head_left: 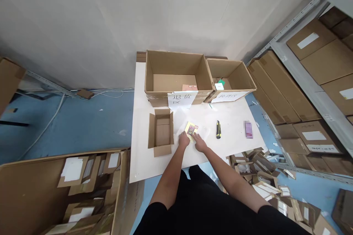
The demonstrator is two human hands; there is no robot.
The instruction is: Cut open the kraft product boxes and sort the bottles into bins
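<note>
A small flat yellow package with a dark printed picture (190, 128) lies on clear plastic wrapping (203, 132) near the middle of the white table (198, 154). My left hand (184, 140) is closed on its lower left edge. On its right side, the outstretched fingers of my right hand (199, 143) touch the package. To the left of my hands stands a small open cardboard box (162, 149) with its flaps spread. A yellow and black box cutter (218, 129) rests to the right.
Two large labelled cartons, a left one (157, 94) and a right one (245, 69), line the table's back and hold a few small items. A blurred purple item (248, 129) lies at right. Cardboard boxes fill a big bin (27, 183), a floor pile (264, 180) and metal shelving (303, 77).
</note>
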